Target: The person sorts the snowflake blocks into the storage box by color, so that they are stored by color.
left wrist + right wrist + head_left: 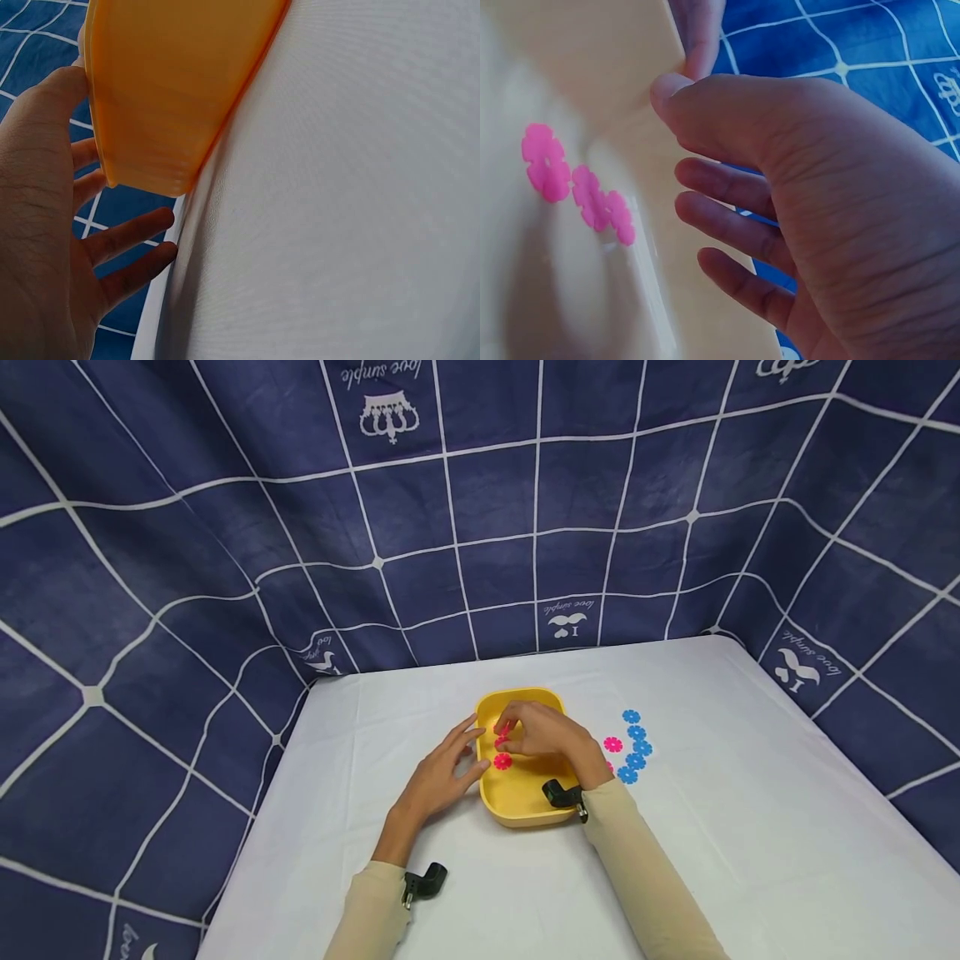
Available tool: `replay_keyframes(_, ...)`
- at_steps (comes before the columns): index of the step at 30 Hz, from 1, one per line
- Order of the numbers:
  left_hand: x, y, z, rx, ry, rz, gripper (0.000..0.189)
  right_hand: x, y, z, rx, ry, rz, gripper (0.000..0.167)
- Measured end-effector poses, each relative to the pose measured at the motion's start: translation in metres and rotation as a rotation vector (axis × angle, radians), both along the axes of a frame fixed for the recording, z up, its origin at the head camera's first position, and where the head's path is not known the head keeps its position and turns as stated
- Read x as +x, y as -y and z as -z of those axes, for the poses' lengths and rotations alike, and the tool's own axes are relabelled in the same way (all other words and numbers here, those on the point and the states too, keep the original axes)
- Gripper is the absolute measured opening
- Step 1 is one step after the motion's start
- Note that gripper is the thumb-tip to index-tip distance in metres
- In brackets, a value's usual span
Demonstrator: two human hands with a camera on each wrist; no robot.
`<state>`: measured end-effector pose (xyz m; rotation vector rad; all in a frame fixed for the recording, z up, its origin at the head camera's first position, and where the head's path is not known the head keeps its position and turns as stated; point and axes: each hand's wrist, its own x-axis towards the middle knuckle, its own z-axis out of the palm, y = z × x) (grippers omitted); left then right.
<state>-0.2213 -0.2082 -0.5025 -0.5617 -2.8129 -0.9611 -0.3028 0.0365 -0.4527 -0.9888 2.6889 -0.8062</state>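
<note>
A yellow plastic basin (pixel 525 810) sits on the white table. Three pink flower-shaped pieces (pixel 502 762) lie inside it along its left side; the right wrist view shows two of these pink flower pieces (pixel 591 197) touching or overlapping. My left hand (pixel 441 781) is at the basin's left rim, fingers spread, with thumb and some fingertips against the wall (pixel 157 97). Over the basin, my right hand (pixel 542 731) reaches in with bent fingers above the pink pieces. Its thumb and fingers stand apart, and nothing shows between them (pixel 840 195).
Right of the basin, several blue flower pieces (pixel 636 762) lie in a curved, overlapping row. Beside them is a pink flower piece (pixel 612 744), with another partly hidden behind the right wrist. A dark blue curtain with white lines (pixel 495 568) hangs behind the table (pixel 750 827).
</note>
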Motion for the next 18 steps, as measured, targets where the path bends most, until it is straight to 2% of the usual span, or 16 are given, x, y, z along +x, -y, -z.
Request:
replay_keyframes(7,-0.001,0.001,-0.002,-0.006,-0.001,-0.012,0.064,-0.002,-0.001,-0.004,-0.037,0.014,-0.010,0.037)
replay_keyframes(18,-0.001,-0.001,-0.001,-0.003,0.020,-0.012,0.062,0.000,-0.011,-0.016,-0.087,0.006,-0.015,0.032)
